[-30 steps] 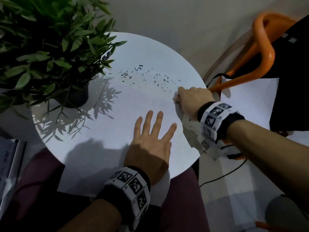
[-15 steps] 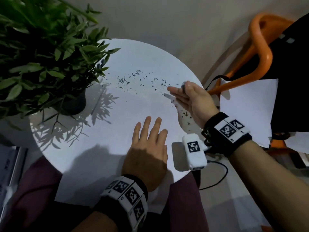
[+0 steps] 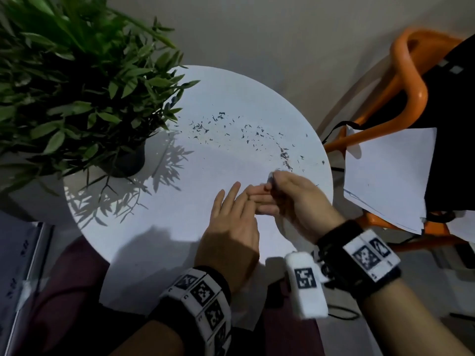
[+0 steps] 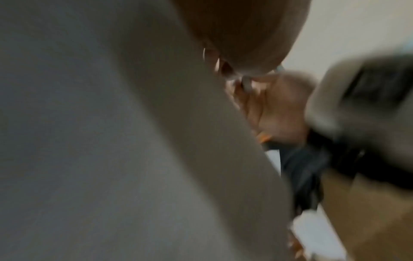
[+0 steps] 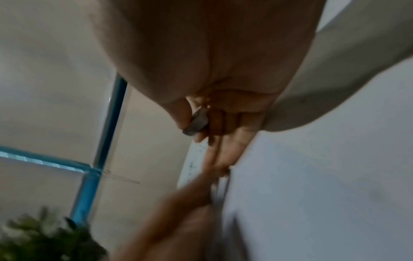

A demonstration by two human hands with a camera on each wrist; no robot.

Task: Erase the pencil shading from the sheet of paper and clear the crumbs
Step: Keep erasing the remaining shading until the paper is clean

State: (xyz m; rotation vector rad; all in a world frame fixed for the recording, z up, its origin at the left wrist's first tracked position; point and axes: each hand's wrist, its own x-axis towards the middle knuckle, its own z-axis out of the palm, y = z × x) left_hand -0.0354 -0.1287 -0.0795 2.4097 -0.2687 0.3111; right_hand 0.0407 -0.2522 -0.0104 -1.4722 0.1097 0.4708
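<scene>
A white sheet of paper covers the round white table, and its near edge hangs over the table's front. Dark eraser crumbs are scattered across the far part, with a denser clump near the right rim. My left hand lies flat on the sheet with straight fingers. My right hand is turned palm up just right of the left fingertips and pinches a small grey eraser between thumb and fingers. The eraser also shows in the right wrist view, and blurred as the eraser in the left wrist view.
A potted plant stands on the table's left side, its leaves reaching over the sheet. An orange chair with loose white papers and a dark bag sits to the right. My lap is below the table's front edge.
My right hand left the table's right edge, turned palm up and came in beside my left fingertips with the eraser. More crumbs now lie clumped near the right rim. My left fingers drew together.
</scene>
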